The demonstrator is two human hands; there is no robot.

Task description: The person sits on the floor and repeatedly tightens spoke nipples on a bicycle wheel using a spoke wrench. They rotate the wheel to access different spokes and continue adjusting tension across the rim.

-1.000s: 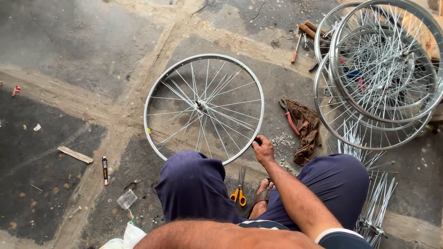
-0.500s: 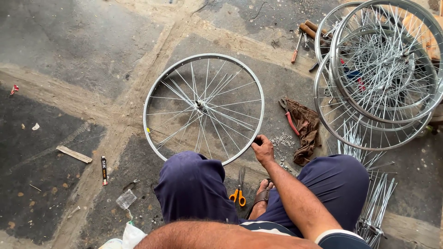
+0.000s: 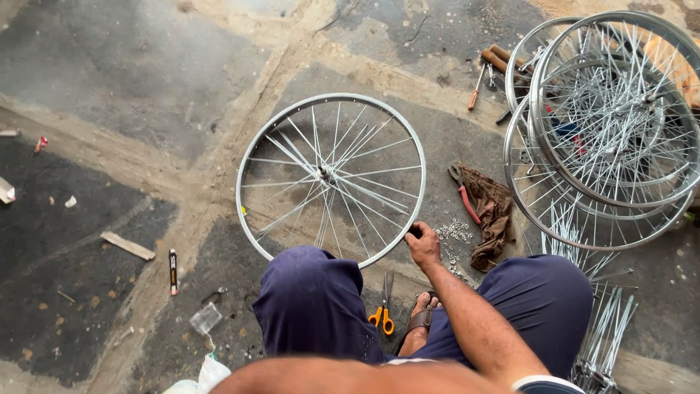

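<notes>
Gripping the rim of the bicycle wheel, the right hand has its fingers curled around the near right edge. Wheel lies flat on the concrete floor, just ahead of the knees. Left hand out of view; only the forearm shows. Orange-handled scissors lie between the legs. Stacked wheels sit far right, brown rag between.
</notes>
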